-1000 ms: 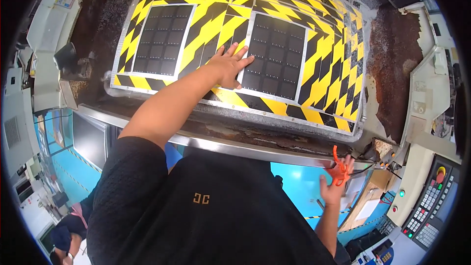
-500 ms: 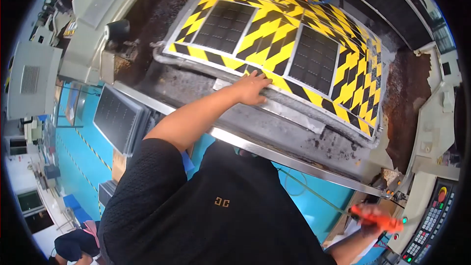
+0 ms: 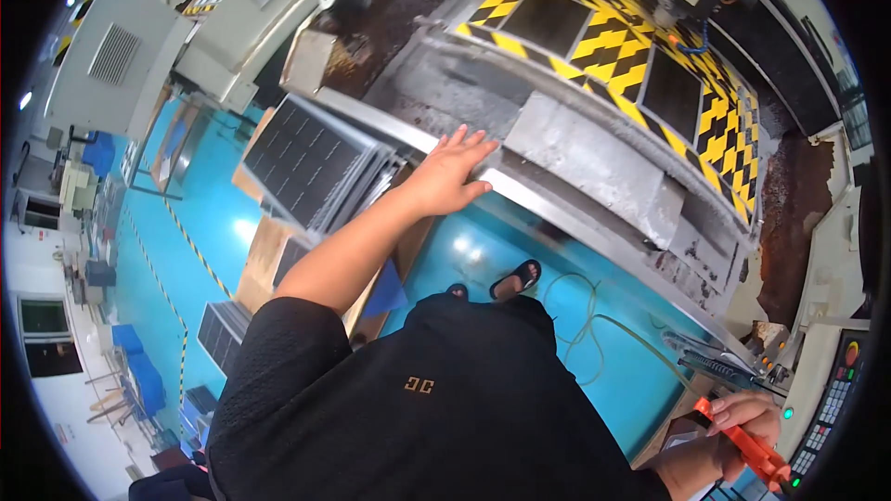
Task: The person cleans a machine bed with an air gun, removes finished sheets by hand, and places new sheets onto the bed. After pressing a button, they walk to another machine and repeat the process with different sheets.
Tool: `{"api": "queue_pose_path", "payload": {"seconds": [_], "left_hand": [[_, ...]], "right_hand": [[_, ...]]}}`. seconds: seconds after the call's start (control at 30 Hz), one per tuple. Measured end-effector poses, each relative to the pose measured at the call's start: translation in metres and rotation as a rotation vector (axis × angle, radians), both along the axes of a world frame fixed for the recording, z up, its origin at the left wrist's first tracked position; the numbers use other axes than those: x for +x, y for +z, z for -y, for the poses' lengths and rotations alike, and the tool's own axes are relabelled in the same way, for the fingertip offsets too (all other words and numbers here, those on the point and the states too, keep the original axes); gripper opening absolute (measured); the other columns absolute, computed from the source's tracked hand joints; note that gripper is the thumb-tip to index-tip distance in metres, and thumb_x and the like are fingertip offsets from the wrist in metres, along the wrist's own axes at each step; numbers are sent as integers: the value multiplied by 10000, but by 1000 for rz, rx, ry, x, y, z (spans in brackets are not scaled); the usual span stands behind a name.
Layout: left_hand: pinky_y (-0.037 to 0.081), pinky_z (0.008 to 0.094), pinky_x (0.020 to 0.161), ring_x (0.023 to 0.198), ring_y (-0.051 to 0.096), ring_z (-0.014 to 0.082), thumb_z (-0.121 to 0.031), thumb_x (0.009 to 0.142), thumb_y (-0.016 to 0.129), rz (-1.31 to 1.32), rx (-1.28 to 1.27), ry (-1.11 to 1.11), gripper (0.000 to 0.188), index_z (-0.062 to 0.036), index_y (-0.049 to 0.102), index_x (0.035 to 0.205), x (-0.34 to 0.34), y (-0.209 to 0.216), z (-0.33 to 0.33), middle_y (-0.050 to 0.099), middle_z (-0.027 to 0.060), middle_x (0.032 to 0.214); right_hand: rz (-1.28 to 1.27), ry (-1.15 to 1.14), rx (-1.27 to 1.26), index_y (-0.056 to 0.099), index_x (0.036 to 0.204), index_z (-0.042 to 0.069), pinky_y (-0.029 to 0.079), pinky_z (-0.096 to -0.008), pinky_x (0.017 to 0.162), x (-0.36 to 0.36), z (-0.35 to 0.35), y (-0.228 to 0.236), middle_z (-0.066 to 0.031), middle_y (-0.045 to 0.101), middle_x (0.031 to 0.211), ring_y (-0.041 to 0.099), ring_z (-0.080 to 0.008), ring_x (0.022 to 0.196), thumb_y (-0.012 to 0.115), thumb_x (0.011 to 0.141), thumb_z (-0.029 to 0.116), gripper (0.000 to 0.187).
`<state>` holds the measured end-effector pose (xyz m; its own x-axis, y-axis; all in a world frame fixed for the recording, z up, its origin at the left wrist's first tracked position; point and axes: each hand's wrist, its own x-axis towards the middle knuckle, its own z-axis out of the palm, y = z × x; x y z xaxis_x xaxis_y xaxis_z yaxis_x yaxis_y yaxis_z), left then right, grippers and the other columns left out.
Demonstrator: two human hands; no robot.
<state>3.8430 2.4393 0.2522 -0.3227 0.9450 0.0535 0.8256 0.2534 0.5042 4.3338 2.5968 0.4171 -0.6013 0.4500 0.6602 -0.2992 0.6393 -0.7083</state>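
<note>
My left hand (image 3: 455, 172) is spread flat, fingers apart and holding nothing, over the metal front edge (image 3: 529, 197) of the machine. Down at the right, my right hand (image 3: 754, 416) is closed around an orange air gun (image 3: 759, 460), beside the control panel. A thin yellowish hose (image 3: 640, 339) runs toward that gun from loops over the floor. Beyond my left hand lies the machine bed, carrying a plate covered in yellow-and-black striped tape (image 3: 608, 48). Two dark rectangular panels (image 3: 549, 22) are set into this plate, apart from both hands.
A stack of dark panels (image 3: 302, 160) stands left of the machine on wooden boards. The control panel (image 3: 829, 408), with buttons and a red knob, is at the right. A grey metal cover (image 3: 589, 153) slopes in front of the bed. Blue floor (image 3: 473, 255) shows around my feet.
My left hand has come off the taped plate's front edge back to the machine's metal edge. The plate appears farther away. My right hand, still holding the air gun, sits lower and further right.
</note>
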Motion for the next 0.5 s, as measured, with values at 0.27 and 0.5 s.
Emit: {"api": "queue_pose_path", "payload": {"seconds": [0.27, 0.5], "left_hand": [[200, 534, 1176, 1448, 235, 445, -242, 859, 689, 63, 105, 181, 685, -112, 397, 1465, 49, -13, 245, 344, 214, 1535], [219, 501, 1180, 1440, 227, 469, -231, 842, 697, 173, 104, 411, 692, -87, 408, 1453, 119, -53, 407, 379, 224, 1512]], "right_hand": [[-29, 498, -22, 505, 743, 87, 579, -258, 557, -14, 125, 12, -79, 689, 740, 700, -214, 643, 824, 674, 562, 576], [59, 798, 72, 531, 831, 41, 613, -331, 640, -25, 212, 18, -154, 695, 830, 712, -284, 727, 851, 693, 472, 554]]}}
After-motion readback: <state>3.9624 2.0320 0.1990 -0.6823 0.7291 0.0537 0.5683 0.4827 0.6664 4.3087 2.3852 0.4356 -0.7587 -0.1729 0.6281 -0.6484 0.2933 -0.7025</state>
